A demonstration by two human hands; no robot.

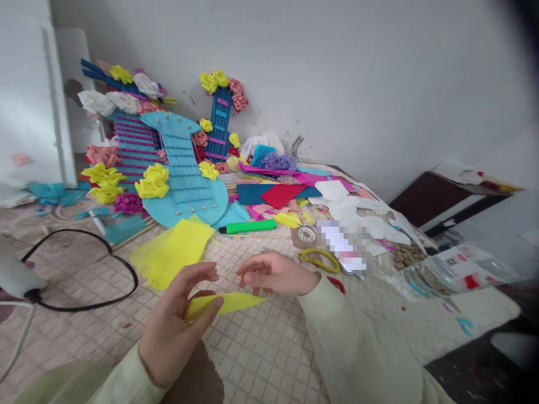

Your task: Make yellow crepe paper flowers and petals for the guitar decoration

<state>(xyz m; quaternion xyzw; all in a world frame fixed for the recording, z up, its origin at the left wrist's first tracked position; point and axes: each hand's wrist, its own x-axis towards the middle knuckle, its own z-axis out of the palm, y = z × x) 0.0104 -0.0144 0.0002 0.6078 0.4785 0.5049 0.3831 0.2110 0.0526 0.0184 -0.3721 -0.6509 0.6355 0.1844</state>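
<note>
My left hand grips a folded strip of yellow crepe paper between thumb and fingers. The strip's pointed end reaches right, beneath my right hand. My right hand hovers just above it, fingers loosely bent and apart, seemingly holding nothing. Beyond my left hand lies a stack of yellow crepe paper sheets. A green marker rests past both hands. Scissors with yellow handles lie to the right of my right hand, and a red handle shows partly behind my sleeve.
Turquoise and dark blue guitar-shaped crafts with paper flowers lean at the back. A black cable loops at left. A phone, a tape roll and paper scraps lie on the tiled-pattern table.
</note>
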